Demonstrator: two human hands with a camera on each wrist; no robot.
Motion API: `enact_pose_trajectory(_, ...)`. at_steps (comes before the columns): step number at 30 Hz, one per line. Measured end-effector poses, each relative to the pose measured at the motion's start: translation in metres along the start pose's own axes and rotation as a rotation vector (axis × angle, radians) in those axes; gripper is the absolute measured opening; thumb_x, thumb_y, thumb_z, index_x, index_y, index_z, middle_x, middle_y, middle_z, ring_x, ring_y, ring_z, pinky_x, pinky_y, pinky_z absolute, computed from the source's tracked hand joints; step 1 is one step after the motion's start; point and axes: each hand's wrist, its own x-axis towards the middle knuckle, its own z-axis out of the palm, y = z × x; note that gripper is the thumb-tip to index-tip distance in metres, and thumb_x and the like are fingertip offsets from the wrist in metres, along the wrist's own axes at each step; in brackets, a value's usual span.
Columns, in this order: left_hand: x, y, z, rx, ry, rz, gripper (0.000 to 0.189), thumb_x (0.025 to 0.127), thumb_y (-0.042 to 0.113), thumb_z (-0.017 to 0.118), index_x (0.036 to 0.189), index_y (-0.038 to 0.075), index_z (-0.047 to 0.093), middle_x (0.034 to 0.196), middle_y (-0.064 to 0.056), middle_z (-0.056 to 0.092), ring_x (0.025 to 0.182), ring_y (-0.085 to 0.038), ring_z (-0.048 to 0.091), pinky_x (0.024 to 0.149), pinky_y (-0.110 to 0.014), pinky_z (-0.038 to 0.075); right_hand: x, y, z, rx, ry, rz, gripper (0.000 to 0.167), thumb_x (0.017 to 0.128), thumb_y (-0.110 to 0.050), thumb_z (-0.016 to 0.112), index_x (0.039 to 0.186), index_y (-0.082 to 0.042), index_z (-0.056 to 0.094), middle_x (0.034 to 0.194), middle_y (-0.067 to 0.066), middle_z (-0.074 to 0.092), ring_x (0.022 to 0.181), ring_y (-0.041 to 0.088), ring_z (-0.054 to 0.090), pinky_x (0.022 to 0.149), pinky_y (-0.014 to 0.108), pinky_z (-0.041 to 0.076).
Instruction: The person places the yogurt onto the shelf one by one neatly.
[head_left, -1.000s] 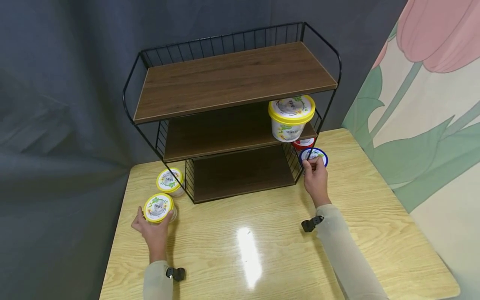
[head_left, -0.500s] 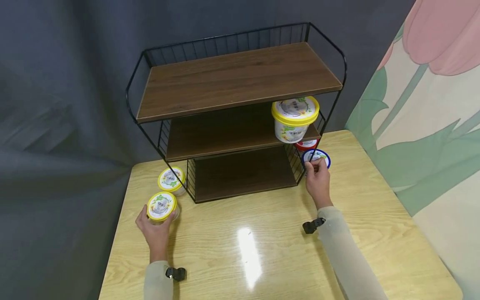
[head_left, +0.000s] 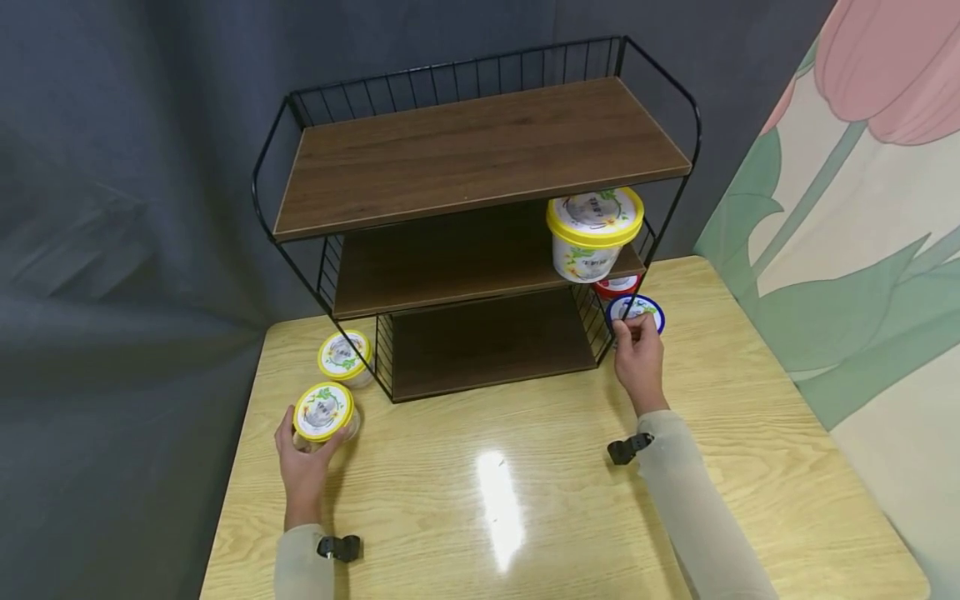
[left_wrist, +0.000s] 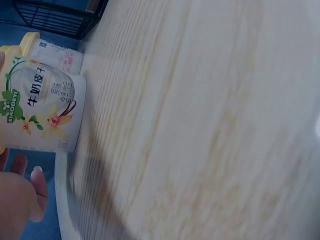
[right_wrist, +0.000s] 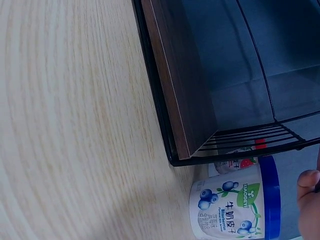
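The person's left hand (head_left: 306, 467) is curved round the front yellow-lidded tub (head_left: 323, 410), thumb on one side and fingers on the other, spread about as wide as the tub itself; from the left wrist I can see some of the fingers bent clear of its wall. That tub stands upright at the left of the table (head_left: 420, 475), with flowers and a green leaf printed on its side. Just behind it, close to the rack's left end, is a second yellow-lidded tub (head_left: 343, 353). Over on the other side, the right hand (head_left: 640, 364) has thumb and bent fingers drawn together, pinching the front right post of the dark three-tier rack (head_left: 480, 150). Right by those fingers is a blue-lidded tub (right_wrist: 230, 205) with blueberries on it, standing just outside the rack, and behind that shows part of a red-lidded tub (head_left: 617, 285). One more tub, large and yellow-lidded (head_left: 592, 235), sits upright at the right end of the middle shelf. A dark curtain (head_left: 135, 250) hangs behind, and a tulip-patterned wall (head_left: 862, 208) rises at the right.
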Motion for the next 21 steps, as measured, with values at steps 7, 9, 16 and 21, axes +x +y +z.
enact_pose_trajectory(7,-0.0024,0.0021,-0.0009,-0.009,-0.018,-0.028,0.109,0.078,0.029,0.087,0.16,0.025,0.015,0.157,-0.007,0.022,0.147,-0.026,0.022,0.117,-0.054,0.026,0.0005,0.0007,0.0013,-0.004,-0.015,-0.004,0.023,0.103,-0.017,0.052,0.101,0.005,0.047,0.086,0.007,0.053,0.072,0.0,0.045,0.062,0.013,0.038)
enact_pose_trajectory(9,-0.004,0.0016,-0.0004,-0.011,-0.015,-0.036,0.108,0.078,0.03,0.086,0.159,0.028,0.015,0.156,-0.005,0.022,0.146,-0.026,0.023,0.116,-0.051,0.027,-0.0001,0.0003,0.0011,-0.002,-0.017,-0.011,0.023,0.103,-0.016,0.052,0.101,0.006,0.047,0.087,0.01,0.053,0.072,0.0,0.045,0.063,0.013,0.037)
enact_pose_trajectory(16,-0.0078,-0.0048,0.001,0.015,0.026,-0.038,0.101,0.078,0.034,0.086,0.157,0.029,0.023,0.147,0.0,0.028,0.138,-0.021,0.031,0.095,-0.022,0.031,-0.0013,-0.0003,-0.0007,0.046,-0.033,0.014,0.021,0.102,-0.014,0.054,0.102,0.006,0.048,0.093,0.007,0.057,0.079,0.002,0.052,0.065,0.01,0.041)
enact_pose_trajectory(21,-0.0075,-0.0077,0.0012,0.0,0.031,-0.032,0.099,0.078,0.034,0.086,0.156,0.025,0.025,0.149,0.0,0.028,0.135,-0.017,0.033,0.089,-0.015,0.032,-0.0003,0.0028,-0.0015,0.115,-0.055,0.047,0.02,0.101,-0.009,0.054,0.103,0.01,0.048,0.093,-0.007,0.054,0.085,-0.003,0.055,0.073,0.007,0.043)
